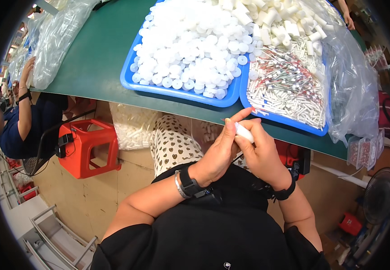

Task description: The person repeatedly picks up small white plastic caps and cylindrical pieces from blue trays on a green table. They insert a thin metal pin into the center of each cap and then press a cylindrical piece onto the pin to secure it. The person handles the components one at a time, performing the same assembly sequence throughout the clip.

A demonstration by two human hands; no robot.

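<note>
left hand (216, 155): fingers closed around the white tube (243, 132)
right hand (259, 152): fingers clamped on the same tube
white tube: between both hands, just below the green table (96, 58) edge, near the blue trays (177, 92)

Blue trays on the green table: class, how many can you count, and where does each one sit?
2. One blue tray of white caps lies left; a second blue tray of white tubes lies right, touching it. Bags may hide others.
</note>
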